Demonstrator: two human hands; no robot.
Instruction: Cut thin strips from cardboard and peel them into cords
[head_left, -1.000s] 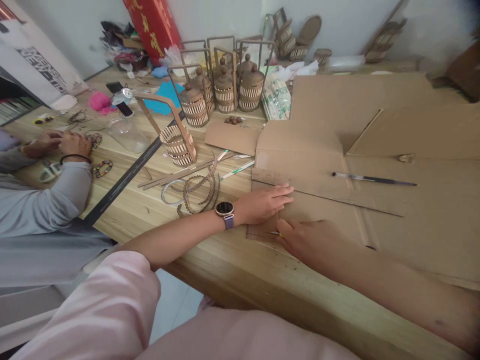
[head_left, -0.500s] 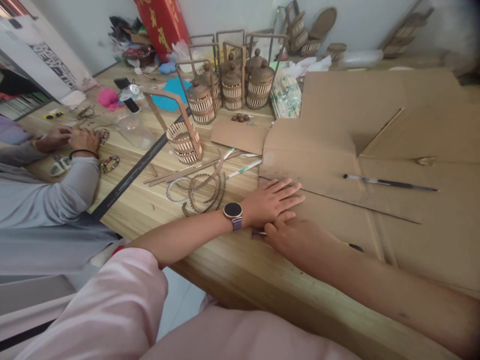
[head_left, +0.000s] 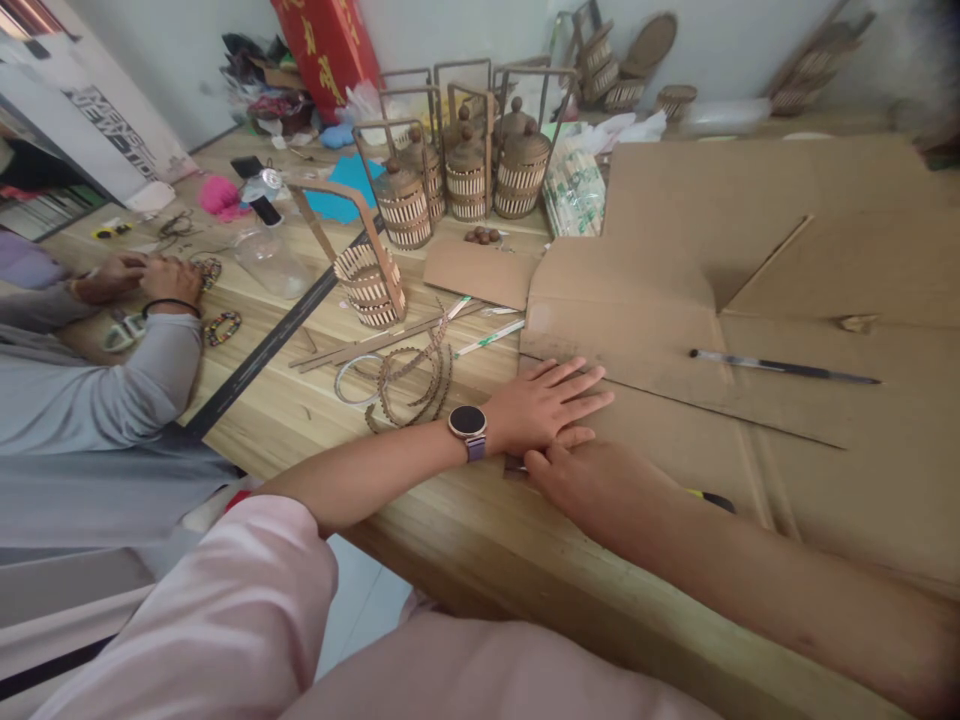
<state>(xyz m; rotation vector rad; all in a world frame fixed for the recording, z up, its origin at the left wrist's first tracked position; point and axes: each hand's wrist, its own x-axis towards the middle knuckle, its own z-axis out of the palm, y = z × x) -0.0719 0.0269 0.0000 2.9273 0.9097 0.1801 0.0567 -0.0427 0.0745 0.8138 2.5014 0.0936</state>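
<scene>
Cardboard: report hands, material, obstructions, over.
Left hand flat on cardboard, fingers spread. Right hand curled against left, contents hidden. Cardboard shows dark line. Pen on top, clear of hands.

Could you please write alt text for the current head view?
A left hand lies spread on flat cardboard while the right hand works beside its thumb, its tool mostly hidden. A pen lies farther right; behind are small lidded baskets, and a co-worker's hands are at left.

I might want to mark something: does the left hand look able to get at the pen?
Probably yes: the left hand lies spread on the cardboard, and nothing seems to stand between it and the pen.
</scene>
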